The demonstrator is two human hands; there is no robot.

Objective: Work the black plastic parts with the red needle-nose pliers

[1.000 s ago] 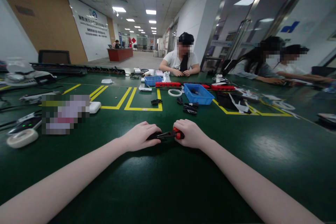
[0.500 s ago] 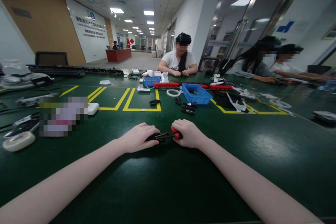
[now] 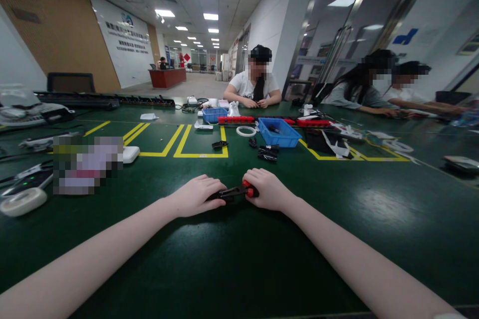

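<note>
My right hand point(image 3: 266, 189) is closed around the red-and-black handles of a pair of pliers point(image 3: 236, 191), whose dark jaws point left. My left hand point(image 3: 200, 195) grips a small black part point(image 3: 217, 194) between thumb and fingers. The jaws meet this part at its right side; whether they clamp it I cannot tell. Most of the part is hidden by my left fingers. Both hands are low over the green table point(image 3: 239, 259).
Beyond my hands lie several black pieces point(image 3: 268, 153), a blue bin point(image 3: 280, 132), a white ring point(image 3: 246, 131) and red strips point(image 3: 235, 120). A tape roll point(image 3: 23, 202) and a white box point(image 3: 130, 154) are at left. A person point(image 3: 258, 84) sits opposite; two others are at right.
The whole view has shifted slightly. My hands keep the same grips on the pliers and the black part, with no clear movement between them.
</note>
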